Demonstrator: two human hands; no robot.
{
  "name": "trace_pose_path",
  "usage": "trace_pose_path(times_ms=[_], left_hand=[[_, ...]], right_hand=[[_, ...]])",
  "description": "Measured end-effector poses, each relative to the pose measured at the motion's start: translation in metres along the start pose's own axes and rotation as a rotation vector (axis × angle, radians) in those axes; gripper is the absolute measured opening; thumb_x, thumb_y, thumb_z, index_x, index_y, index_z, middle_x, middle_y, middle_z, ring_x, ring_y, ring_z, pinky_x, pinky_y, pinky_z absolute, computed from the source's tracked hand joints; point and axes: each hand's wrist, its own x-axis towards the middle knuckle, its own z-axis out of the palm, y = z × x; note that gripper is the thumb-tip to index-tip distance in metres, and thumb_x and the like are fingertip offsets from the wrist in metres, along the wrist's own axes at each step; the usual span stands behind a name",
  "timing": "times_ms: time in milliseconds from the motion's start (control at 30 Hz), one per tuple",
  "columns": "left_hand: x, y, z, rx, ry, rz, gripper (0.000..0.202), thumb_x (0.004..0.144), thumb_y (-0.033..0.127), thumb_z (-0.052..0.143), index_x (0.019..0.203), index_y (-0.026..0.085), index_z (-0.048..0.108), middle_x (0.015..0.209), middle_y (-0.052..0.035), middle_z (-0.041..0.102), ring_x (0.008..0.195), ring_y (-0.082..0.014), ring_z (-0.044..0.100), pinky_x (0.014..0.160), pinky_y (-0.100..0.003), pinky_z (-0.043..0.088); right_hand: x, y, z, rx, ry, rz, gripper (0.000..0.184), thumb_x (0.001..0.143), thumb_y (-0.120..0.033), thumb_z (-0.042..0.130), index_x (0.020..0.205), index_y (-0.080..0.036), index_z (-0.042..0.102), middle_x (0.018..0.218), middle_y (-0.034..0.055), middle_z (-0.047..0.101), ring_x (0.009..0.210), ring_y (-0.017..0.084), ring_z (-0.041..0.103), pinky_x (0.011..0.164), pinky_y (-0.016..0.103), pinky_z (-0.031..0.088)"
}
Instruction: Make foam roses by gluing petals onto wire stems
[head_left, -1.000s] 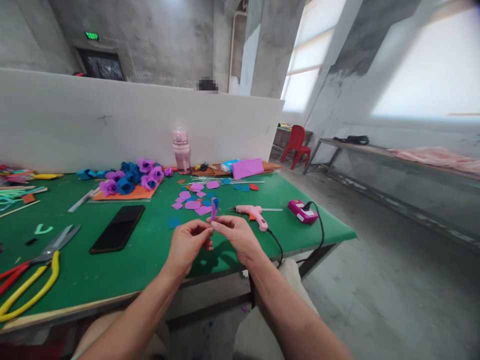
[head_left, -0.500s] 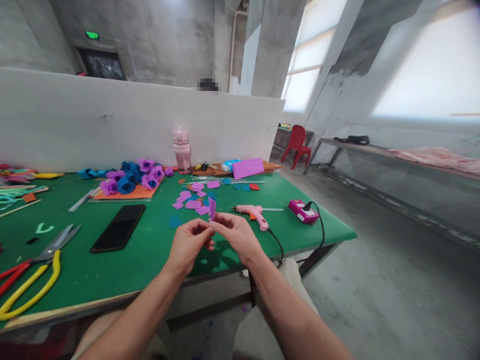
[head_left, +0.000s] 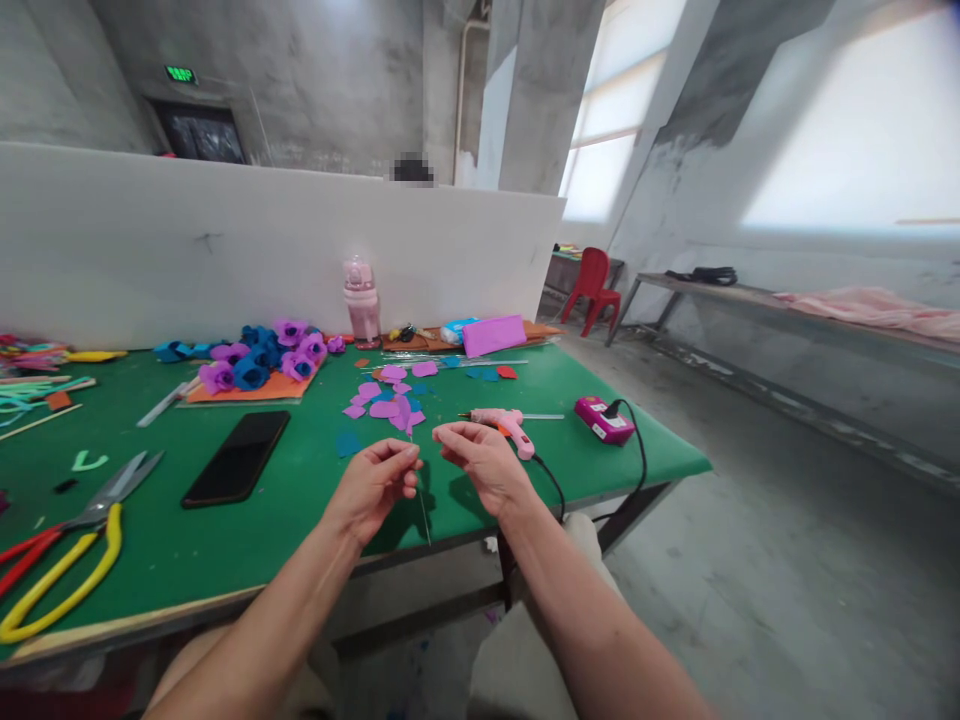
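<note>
In my left hand (head_left: 375, 485), thumb and fingers pinch a thin wire stem (head_left: 424, 510). A curled purple paper petal (head_left: 406, 412) sits at its upper end, and the stem's lower end points down past the table edge. My right hand (head_left: 480, 460) is a little to the right, apart from the stem. Its thumb and fingertips are pressed together; whether anything is between them is too small to make out. Loose purple paper petals (head_left: 365, 392) lie beyond my hands, mixed with a few blue ones. A pink glue gun (head_left: 504, 420) rests just past my right hand.
A black phone (head_left: 238, 458) and red-and-yellow scissors (head_left: 97, 525) lie on the green table (head_left: 225, 550) at left. Finished paper flowers (head_left: 262, 358) sit behind the phone. A pink bottle (head_left: 362, 305) stands by the white partition (head_left: 262, 240). A magenta power box (head_left: 604, 420) is at right.
My hands were together at the purple petal; now they are apart. My right hand has let go, and the stem with the petal, tilted left, stays in my left hand.
</note>
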Motion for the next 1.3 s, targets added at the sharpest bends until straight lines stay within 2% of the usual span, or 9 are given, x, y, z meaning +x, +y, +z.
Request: trace_pose_path(times_ms=[200, 467, 667, 767, 967, 1300], left_hand=[[-0.007, 0.002, 0.006, 0.154, 0.048, 0.117, 0.024, 0.06, 0.029, 0.075, 0.068, 0.013, 0.059, 0.058, 0.0021, 0.058, 0.044, -0.0068, 0.052, 0.041, -0.019, 0.044], [-0.008, 0.001, 0.007, 0.187, 0.065, 0.148, 0.024, 0.06, 0.03, 0.074, 0.066, 0.013, 0.059, 0.053, 0.0036, 0.055, 0.043, -0.0069, 0.05, 0.042, -0.02, 0.045], [-0.007, 0.001, 0.007, 0.121, 0.022, 0.109, 0.024, 0.06, 0.029, 0.074, 0.068, 0.012, 0.059, 0.059, 0.0019, 0.057, 0.044, -0.0063, 0.051, 0.042, -0.019, 0.044], [-0.007, 0.001, 0.007, 0.123, 0.018, 0.108, 0.024, 0.06, 0.029, 0.075, 0.068, 0.012, 0.06, 0.058, 0.0022, 0.057, 0.044, -0.0063, 0.051, 0.042, -0.019, 0.044], [-0.008, 0.002, 0.009, 0.12, -0.006, 0.098, 0.023, 0.059, 0.028, 0.075, 0.068, 0.012, 0.06, 0.058, 0.0029, 0.057, 0.044, -0.006, 0.051, 0.042, -0.019, 0.044], [-0.009, 0.001, 0.009, 0.074, -0.101, 0.051, 0.02, 0.064, 0.027, 0.073, 0.066, 0.012, 0.059, 0.057, 0.0022, 0.057, 0.042, -0.0045, 0.048, 0.04, -0.017, 0.042]], right_hand=[[0.001, 0.005, 0.002, -0.088, 0.0, -0.054, 0.022, 0.062, -0.035, 0.07, 0.072, -0.016, 0.072, 0.077, 0.004, 0.068, 0.066, 0.011, 0.053, 0.069, 0.026, 0.041], [-0.001, 0.005, 0.007, -0.236, 0.005, -0.118, 0.026, 0.071, -0.037, 0.059, 0.081, -0.017, 0.072, 0.081, 0.0053, 0.069, 0.068, 0.014, 0.055, 0.07, 0.029, 0.041], [-0.001, 0.007, 0.009, -0.188, 0.069, -0.134, 0.021, 0.066, -0.034, 0.065, 0.074, -0.015, 0.071, 0.075, 0.004, 0.068, 0.068, 0.013, 0.054, 0.068, 0.027, 0.04], [-0.002, 0.007, 0.012, -0.148, 0.015, -0.097, 0.023, 0.068, -0.035, 0.064, 0.08, -0.017, 0.071, 0.078, 0.0029, 0.068, 0.068, 0.012, 0.053, 0.07, 0.027, 0.041], [-0.003, 0.008, 0.015, -0.096, -0.1, -0.063, 0.022, 0.064, -0.037, 0.069, 0.071, -0.016, 0.071, 0.07, 0.0013, 0.066, 0.068, 0.012, 0.055, 0.071, 0.027, 0.041], [-0.005, 0.007, 0.016, -0.136, -0.013, -0.105, 0.022, 0.059, -0.036, 0.072, 0.064, -0.015, 0.067, 0.064, 0.0002, 0.063, 0.062, 0.012, 0.053, 0.065, 0.027, 0.041]])
